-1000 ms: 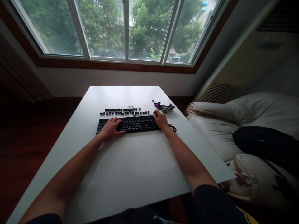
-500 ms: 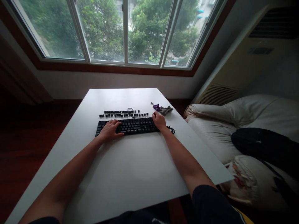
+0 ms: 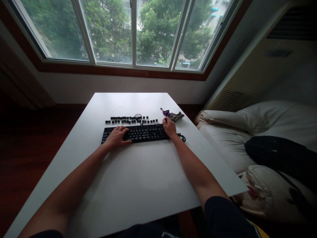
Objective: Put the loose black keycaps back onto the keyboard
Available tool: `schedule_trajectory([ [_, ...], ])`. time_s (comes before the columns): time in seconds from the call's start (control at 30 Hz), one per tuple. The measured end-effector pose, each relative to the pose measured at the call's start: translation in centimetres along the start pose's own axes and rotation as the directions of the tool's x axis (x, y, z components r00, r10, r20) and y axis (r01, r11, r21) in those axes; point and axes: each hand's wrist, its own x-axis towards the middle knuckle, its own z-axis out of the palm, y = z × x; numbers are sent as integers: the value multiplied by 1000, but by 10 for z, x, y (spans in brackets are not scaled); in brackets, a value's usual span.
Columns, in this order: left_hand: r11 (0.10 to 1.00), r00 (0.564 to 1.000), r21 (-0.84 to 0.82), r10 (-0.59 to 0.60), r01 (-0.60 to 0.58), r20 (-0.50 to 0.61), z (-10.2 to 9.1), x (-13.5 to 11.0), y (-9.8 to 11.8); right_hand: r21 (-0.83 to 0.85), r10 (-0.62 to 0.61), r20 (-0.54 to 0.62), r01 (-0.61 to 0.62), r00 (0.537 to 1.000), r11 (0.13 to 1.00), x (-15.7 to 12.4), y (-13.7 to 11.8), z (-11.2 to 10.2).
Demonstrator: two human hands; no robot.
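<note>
A black keyboard lies on the white table in front of me. My left hand rests over its left part, fingers laid across the keys and thumb stretched along the front edge. At the keyboard's upper right corner, my right hand has its fingers pinched together. Something small and dark shows at those fingertips, too small to name. Behind the keyboard, loose black keycaps stand in two rows.
A purple and grey cloth bundle lies just beyond my right hand. A coiled black cable sits right of the keyboard. The white table narrows toward a window. A pale sofa with a dark bag stands on the right.
My right hand has shifted very slightly, lifting and turning a little at the keyboard's corner. My left hand stays on the keys. The view has tilted slightly.
</note>
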Motion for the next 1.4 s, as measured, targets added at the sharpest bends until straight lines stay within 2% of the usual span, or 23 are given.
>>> schedule_trajectory([
  [0.1,1000,1000,-4,-6,6,-1,0,-1,0,53,-11,-1,11,1000,999,4,3,2],
  [0.27,1000,1000,-8,-16,16,0,0,-1,-1,313,48,53,-63,997,948,9,6,-3],
  [0.4,1000,1000,5,-6,6,2,1,-1,-2,323,67,70,-86,995,943,11,9,-9],
  [0.5,1000,1000,7,-1,1,-6,3,-1,-3,412,85,113,-125,990,903,12,11,-9],
  [0.63,1000,1000,1,7,-7,-11,3,-1,-4,634,99,219,-219,971,742,13,10,-6],
  [0.77,1000,1000,5,15,-14,-13,3,-1,-4,796,138,338,-361,931,486,15,8,-9],
  [0.83,1000,1000,12,12,-12,-13,3,-1,-4,846,129,357,-379,925,375,15,10,-12],
  [0.9,1000,1000,15,8,-7,-12,3,-1,-5,874,122,334,-355,935,332,14,13,-13],
  [0.97,1000,1000,16,5,-5,-10,3,-1,-5,866,156,298,-335,942,371,14,16,-11],
  [1.07,1000,1000,9,2,-2,-7,3,-1,-4,792,228,226,-315,947,523,14,19,-4],
  [1.17,1000,1000,-3,-5,5,-6,3,0,-3,707,218,152,-260,964,658,15,18,-1],
  [1.3,1000,1000,3,-5,5,3,2,1,-3,583,207,137,-248,969,774,15,12,-5],
  [1.4,1000,1000,3,-5,5,2,2,1,-3,503,208,125,-243,970,830,14,7,-11],
])
